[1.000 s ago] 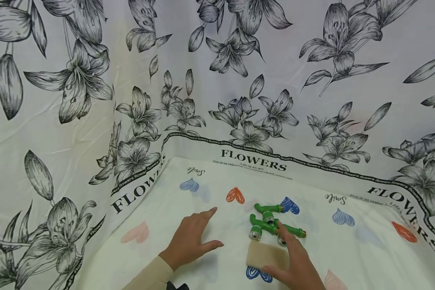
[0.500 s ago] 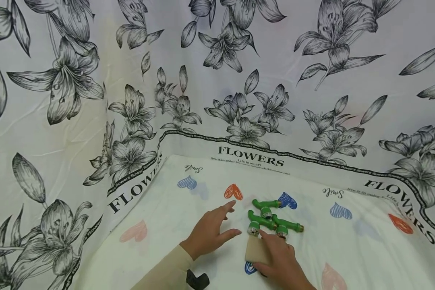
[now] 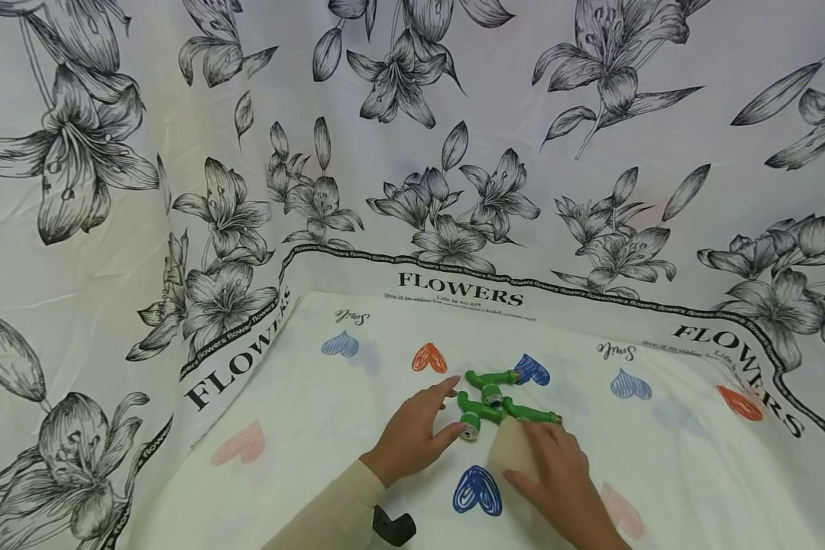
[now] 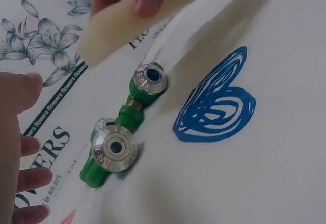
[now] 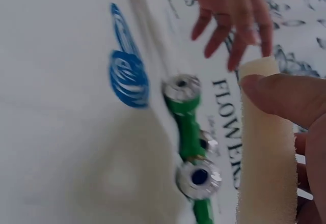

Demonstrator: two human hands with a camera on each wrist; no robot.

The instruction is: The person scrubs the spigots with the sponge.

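A flower-printed curtain (image 3: 302,92) is hanging behind a cloth-covered counter (image 3: 282,473) patterned with hearts. Over it the right hand (image 3: 560,467) is pinching a beige sponge block (image 3: 511,451) between thumb and fingers, while the left hand (image 3: 409,435) is holding nothing, its fingers spread apart. The block appears to be hovering above the cloth, on the near side of three green taps (image 3: 481,412) that are lying close together beside the left fingertips. Handling it well is probably calling for a light pinch, since foam is likely giving under hard pressure, and for guiding its far edge clear of the taps' silvery ends.
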